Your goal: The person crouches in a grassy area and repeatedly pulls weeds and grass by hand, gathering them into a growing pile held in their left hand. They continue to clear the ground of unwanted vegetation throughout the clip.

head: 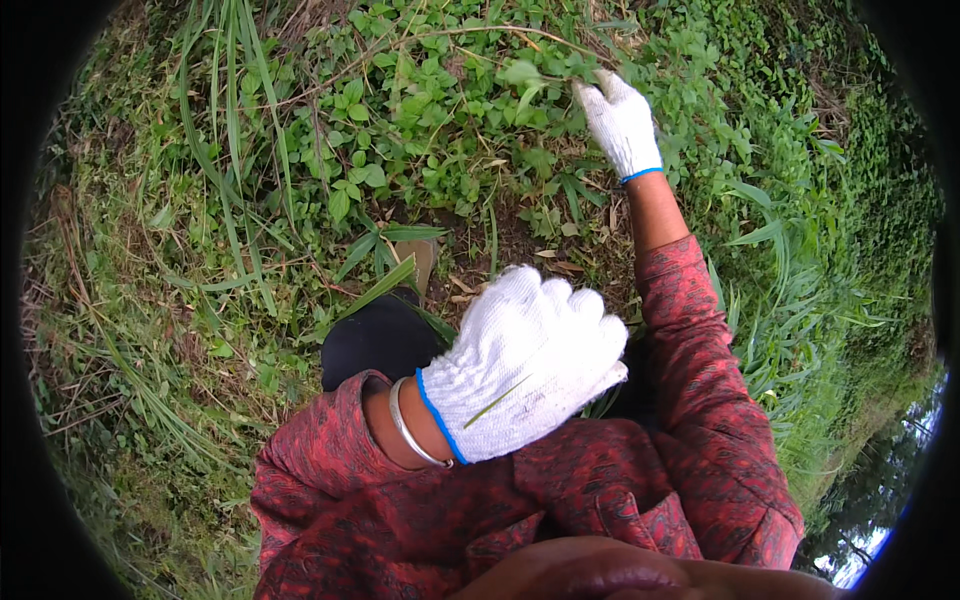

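Observation:
My left hand (525,367), in a white knitted glove with a blue cuff, is curled in front of my chest, back of the hand up. Long green leaves (439,322) stick out from under it on both sides; its palm and fingertips are hidden. One thin blade of grass (495,403) lies across the glove's back. My right hand (619,124), gloved alike, reaches out at the upper right among low leafy plants (435,97). Its thumb and finger close on a thin leafy stem (551,77); the exact grip is small in view.
A shoe (420,259) and a dark-trousered knee (379,337) show below the plants. Long grass blades (232,112) hang at the upper left. Dry leaves (566,265) lie on bare soil. A thin dry stem (450,31) arches over the greenery. Dense plants cover the right side.

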Demonstrator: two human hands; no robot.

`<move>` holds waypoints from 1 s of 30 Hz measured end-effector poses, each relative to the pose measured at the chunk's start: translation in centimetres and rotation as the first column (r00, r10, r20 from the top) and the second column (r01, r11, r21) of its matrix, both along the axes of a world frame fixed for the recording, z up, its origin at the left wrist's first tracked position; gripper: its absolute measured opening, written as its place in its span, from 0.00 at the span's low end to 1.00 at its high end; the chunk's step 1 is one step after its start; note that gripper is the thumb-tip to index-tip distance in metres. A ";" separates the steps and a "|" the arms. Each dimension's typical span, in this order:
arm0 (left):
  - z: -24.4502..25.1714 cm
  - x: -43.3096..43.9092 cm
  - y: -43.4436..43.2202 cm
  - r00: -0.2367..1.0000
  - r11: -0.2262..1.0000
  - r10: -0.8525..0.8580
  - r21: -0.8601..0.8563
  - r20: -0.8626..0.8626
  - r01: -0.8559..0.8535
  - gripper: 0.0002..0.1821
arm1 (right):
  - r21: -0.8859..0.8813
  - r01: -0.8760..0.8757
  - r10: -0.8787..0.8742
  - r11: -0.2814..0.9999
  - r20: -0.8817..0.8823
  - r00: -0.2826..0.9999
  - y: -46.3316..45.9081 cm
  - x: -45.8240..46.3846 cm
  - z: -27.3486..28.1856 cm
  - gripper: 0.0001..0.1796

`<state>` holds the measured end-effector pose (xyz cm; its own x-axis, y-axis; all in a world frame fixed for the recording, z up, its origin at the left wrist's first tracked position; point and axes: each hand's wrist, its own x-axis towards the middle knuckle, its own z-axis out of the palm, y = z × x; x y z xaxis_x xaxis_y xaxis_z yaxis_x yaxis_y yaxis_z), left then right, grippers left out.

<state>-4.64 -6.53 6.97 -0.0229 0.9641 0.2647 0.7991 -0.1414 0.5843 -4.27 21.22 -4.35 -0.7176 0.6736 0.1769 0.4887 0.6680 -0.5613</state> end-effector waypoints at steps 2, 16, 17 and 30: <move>0.8 -0.1 0.0 0.999 0.999 -0.023 -0.039 -0.030 0.022 0.13 | -0.008 -0.108 0.102 0.994 0.390 0.915 0.4 -1.2 -2.3 0.21; 0.0 -1.1 0.0 0.996 0.974 -0.061 -0.224 -0.064 0.046 0.18 | -0.283 -0.556 0.518 0.782 0.791 0.326 -5.7 -5.2 -24.3 0.16; 0.0 -1.0 0.0 0.996 0.978 -0.059 -0.203 -0.064 0.045 0.18 | -0.324 -0.517 0.524 0.792 0.796 0.304 -3.8 -5.7 -24.8 0.17; -0.2 -1.9 -0.2 0.994 0.965 -0.050 -0.262 -0.096 0.023 0.13 | -0.143 -0.062 0.138 0.988 0.623 0.770 5.0 -13.2 -20.7 0.36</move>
<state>-6.55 -6.76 6.75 0.0272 0.9996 0.0040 0.8530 -0.0254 0.5214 -17.45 26.21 -25.04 -0.7063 0.5788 -0.4075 0.6915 0.6873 -0.2225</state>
